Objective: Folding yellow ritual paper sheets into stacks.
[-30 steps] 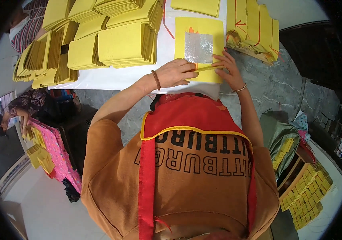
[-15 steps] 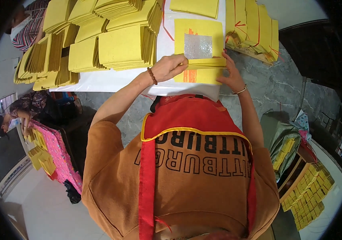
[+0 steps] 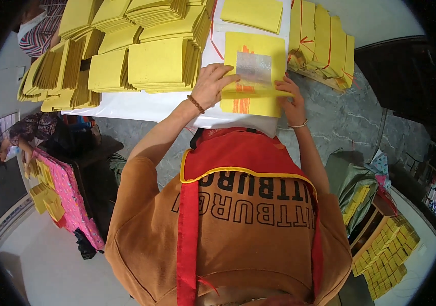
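In front of me lies a yellow paper sheet (image 3: 256,43) with a silver square (image 3: 253,67) and orange streaks on it. A narrow strip of paper stands raised across its near part, blurred by motion. My left hand (image 3: 211,86) rests at the sheet's left edge, its fingers stretched out beside the silver square. At the right edge my right hand (image 3: 292,102) is closed, its thumb and fingers pinching the right end of the raised strip.
Stacks of folded yellow paper (image 3: 157,61) cover the table's left. More yellow sheets (image 3: 252,14) lie beyond, and bundles tied with red string (image 3: 322,38) stand right. Another person (image 3: 37,130) works at a pink-covered table (image 3: 70,191). Yellow packets (image 3: 389,250) are piled lower right.
The left fingers have let go of the strip's left end and spread onto the sheet. My right hand has closed on the strip's right end. The view has shifted slightly.
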{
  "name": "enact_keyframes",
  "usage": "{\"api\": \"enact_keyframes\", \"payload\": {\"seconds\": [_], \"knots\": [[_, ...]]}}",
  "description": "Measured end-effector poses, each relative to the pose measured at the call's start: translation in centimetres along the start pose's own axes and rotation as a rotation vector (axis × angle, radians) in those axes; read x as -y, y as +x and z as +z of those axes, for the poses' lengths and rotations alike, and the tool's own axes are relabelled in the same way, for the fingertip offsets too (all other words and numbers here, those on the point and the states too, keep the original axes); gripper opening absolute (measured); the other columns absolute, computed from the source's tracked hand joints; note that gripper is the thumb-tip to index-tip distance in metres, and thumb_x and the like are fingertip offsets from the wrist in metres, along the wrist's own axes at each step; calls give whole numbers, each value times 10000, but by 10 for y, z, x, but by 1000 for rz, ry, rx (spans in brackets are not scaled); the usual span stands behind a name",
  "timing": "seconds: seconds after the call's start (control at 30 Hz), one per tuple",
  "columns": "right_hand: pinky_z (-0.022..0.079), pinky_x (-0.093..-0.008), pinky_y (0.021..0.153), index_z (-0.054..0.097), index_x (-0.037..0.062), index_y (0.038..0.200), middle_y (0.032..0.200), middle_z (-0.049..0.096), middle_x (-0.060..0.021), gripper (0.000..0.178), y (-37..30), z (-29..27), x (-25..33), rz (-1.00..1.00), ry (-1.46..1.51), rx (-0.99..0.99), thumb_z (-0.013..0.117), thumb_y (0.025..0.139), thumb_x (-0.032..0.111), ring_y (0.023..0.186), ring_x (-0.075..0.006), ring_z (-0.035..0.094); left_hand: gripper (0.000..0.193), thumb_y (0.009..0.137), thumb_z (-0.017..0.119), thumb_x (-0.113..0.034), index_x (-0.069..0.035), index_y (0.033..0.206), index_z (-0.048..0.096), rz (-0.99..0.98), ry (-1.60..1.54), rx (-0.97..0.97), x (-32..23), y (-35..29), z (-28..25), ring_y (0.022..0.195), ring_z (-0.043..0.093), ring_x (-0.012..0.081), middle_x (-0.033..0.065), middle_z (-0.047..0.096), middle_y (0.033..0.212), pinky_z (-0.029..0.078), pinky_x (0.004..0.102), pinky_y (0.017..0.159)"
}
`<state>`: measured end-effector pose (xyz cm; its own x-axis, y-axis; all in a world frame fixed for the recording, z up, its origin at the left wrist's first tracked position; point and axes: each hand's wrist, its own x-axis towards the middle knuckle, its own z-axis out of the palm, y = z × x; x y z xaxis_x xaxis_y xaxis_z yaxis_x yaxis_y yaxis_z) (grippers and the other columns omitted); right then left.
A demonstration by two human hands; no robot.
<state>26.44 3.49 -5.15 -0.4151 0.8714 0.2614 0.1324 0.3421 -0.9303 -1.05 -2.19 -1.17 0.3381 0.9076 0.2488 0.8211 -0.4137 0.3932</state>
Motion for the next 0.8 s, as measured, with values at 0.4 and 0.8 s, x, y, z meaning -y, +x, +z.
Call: {"api": "enact_keyframes", "payload": {"seconds": [0.4, 0.8], "knots": [[344, -375, 913, 630, 125, 1000, 1049, 630, -52, 256, -15, -4, 45, -98, -389, 363, 655, 760, 207, 1071, -204, 549, 254, 766, 552, -96, -110, 1015, 596, -41, -267, 46, -16, -29, -5, 913, 530, 251, 66, 597, 972, 395, 351, 780], [466, -324, 798, 450, 65, 1270, 1092, 612, -130, 559, 7, 24, 28, 467, 10, -116, 663, 768, 189, 942, -226, 614, 259, 819, 579, -243, 16, 812, 575, -782, -631, 25, -3, -1, 26, 570, 552, 275, 176, 572, 647, 416, 373, 539]]}}
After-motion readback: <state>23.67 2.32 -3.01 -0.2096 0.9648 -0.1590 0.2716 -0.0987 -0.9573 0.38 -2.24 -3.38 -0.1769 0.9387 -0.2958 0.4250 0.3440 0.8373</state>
